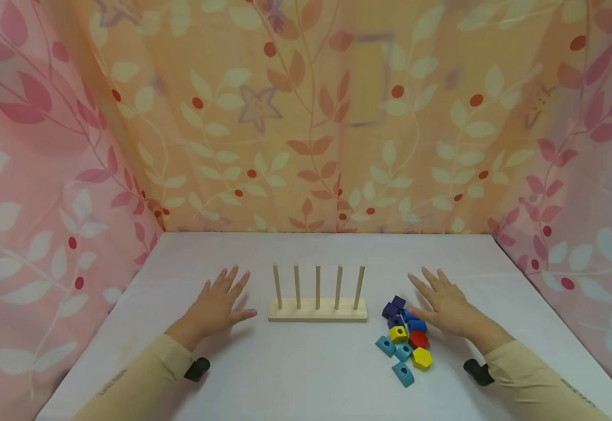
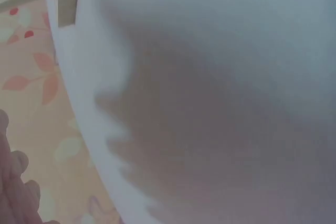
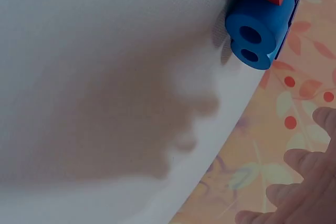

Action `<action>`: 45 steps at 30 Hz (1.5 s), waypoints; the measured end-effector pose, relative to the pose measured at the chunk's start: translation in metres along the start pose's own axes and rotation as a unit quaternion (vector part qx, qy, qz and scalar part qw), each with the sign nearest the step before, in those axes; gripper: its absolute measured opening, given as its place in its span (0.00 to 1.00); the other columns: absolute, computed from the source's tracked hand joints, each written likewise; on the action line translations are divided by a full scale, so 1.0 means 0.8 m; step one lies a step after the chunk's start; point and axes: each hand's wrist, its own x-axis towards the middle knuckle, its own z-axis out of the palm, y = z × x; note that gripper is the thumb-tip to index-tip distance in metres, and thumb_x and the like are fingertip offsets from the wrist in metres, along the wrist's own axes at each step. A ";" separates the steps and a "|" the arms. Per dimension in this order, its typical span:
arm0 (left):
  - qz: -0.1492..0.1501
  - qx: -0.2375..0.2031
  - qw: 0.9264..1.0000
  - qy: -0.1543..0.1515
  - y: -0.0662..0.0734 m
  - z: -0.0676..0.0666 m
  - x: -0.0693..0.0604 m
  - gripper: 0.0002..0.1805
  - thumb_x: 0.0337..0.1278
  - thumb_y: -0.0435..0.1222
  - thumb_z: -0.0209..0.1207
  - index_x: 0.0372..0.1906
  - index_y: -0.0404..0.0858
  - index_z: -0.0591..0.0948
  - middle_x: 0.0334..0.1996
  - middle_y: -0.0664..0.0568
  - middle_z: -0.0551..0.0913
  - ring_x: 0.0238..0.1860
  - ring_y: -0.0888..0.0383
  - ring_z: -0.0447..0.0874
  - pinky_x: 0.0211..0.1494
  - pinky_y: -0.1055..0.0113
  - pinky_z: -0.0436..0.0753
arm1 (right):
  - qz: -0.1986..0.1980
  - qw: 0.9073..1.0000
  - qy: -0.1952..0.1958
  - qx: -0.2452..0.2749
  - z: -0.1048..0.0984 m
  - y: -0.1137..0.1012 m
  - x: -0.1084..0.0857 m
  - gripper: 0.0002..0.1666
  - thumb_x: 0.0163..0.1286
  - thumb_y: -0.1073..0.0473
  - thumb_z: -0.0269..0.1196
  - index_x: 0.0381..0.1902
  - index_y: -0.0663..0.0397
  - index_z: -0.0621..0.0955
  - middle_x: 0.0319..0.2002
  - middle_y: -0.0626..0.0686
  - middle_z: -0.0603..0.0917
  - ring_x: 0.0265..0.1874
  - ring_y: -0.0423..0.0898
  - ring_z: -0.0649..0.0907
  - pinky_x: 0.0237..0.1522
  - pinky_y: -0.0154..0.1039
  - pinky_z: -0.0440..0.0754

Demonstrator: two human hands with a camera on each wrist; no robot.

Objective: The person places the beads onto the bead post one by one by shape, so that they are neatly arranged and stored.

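A wooden peg stand (image 1: pixel 318 316) with several upright bare pegs stands mid-table in the head view. To its left my left hand (image 1: pixel 215 309) hovers over the table with fingers spread, holding nothing. On the other side my right hand (image 1: pixel 446 309) is also spread, its thumb beside or above a pile of wooden beads; whether it touches them I cannot tell. The pile includes dark purple cubes (image 1: pixel 390 310), blue cylinders (image 3: pixel 251 29), a yellow cube (image 1: pixel 397 334), a red bead (image 1: pixel 418 339), a yellow hexagonal bead (image 1: pixel 422 358) and several light-blue beads (image 1: pixel 403 374). Holes show in many of them.
A white cloth covers the table (image 1: pixel 306 374). Patterned curtains (image 1: pixel 306 117) rise along its back and both sides. Black wrist cameras (image 1: pixel 197 369) sit under both sleeves. Each hand's shadow falls on the cloth in the wrist views.
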 end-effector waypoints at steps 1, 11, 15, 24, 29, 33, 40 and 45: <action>0.004 -0.007 1.000 0.003 0.002 0.002 0.002 0.50 0.49 0.70 0.44 0.72 0.45 0.49 0.71 0.41 0.43 0.69 0.39 0.40 0.62 0.36 0.49 | -0.004 1.000 -0.001 0.003 0.000 0.000 0.001 0.49 0.58 0.30 0.54 0.71 0.45 0.54 0.69 0.66 0.48 0.64 0.72 0.46 0.55 0.72 0.44; 0.021 -0.184 0.982 -0.032 0.021 0.016 0.021 0.55 0.46 0.62 0.58 0.72 0.44 0.42 0.71 0.40 0.38 0.69 0.39 0.37 0.64 0.40 0.51 | -0.013 0.995 -0.014 0.094 0.004 -0.001 0.006 0.44 0.60 0.37 0.58 0.68 0.49 0.59 0.68 0.64 0.51 0.63 0.68 0.51 0.53 0.71 0.55; 0.031 -0.239 0.970 -0.035 0.027 0.022 0.028 0.56 0.45 0.56 0.63 0.72 0.42 0.44 0.70 0.39 0.43 0.70 0.41 0.41 0.66 0.44 0.51 | -0.012 0.991 -0.018 0.130 0.007 0.000 0.008 0.43 0.60 0.39 0.59 0.67 0.53 0.61 0.66 0.65 0.56 0.62 0.67 0.55 0.54 0.68 0.58; -0.011 -0.378 0.925 -0.042 0.033 0.046 0.035 0.50 0.42 0.39 0.69 0.70 0.37 0.53 0.64 0.35 0.58 0.63 0.41 0.62 0.60 0.52 0.66 | -0.011 0.984 -0.030 0.178 0.015 0.005 0.008 0.40 0.56 0.46 0.65 0.62 0.57 0.68 0.58 0.64 0.67 0.57 0.65 0.67 0.53 0.62 0.67; -0.045 -0.412 0.909 -0.043 0.032 0.053 0.035 0.45 0.42 0.36 0.68 0.68 0.36 0.59 0.60 0.38 0.67 0.56 0.45 0.71 0.57 0.55 0.71 | -0.006 0.980 -0.047 0.192 0.019 0.006 0.007 0.35 0.56 0.48 0.66 0.58 0.57 0.72 0.53 0.61 0.72 0.51 0.61 0.74 0.49 0.56 0.74; -0.036 -0.414 0.909 -0.035 0.031 0.059 0.037 0.39 0.44 0.34 0.67 0.64 0.33 0.65 0.55 0.39 0.73 0.51 0.48 0.75 0.53 0.58 0.75 | 0.000 0.976 -0.065 0.209 0.021 0.010 0.009 0.28 0.57 0.50 0.66 0.53 0.56 0.76 0.47 0.55 0.77 0.45 0.54 0.77 0.46 0.50 0.77; -0.032 -0.387 0.921 -0.016 0.034 0.070 0.039 0.30 0.44 0.33 0.67 0.57 0.32 0.73 0.47 0.45 0.78 0.47 0.51 0.78 0.50 0.59 0.76 | 0.020 0.972 -0.084 0.220 0.020 0.011 0.012 0.18 0.59 0.58 0.65 0.47 0.55 0.80 0.41 0.51 0.79 0.37 0.46 0.76 0.42 0.43 0.79; -0.032 -0.372 0.928 -0.008 0.031 0.073 0.040 0.29 0.44 0.34 0.68 0.55 0.35 0.75 0.45 0.48 0.78 0.46 0.54 0.78 0.50 0.59 0.75 | 0.029 0.974 -0.093 0.205 0.020 0.007 0.017 0.16 0.57 0.61 0.66 0.45 0.56 0.80 0.35 0.50 0.78 0.33 0.45 0.74 0.38 0.41 0.79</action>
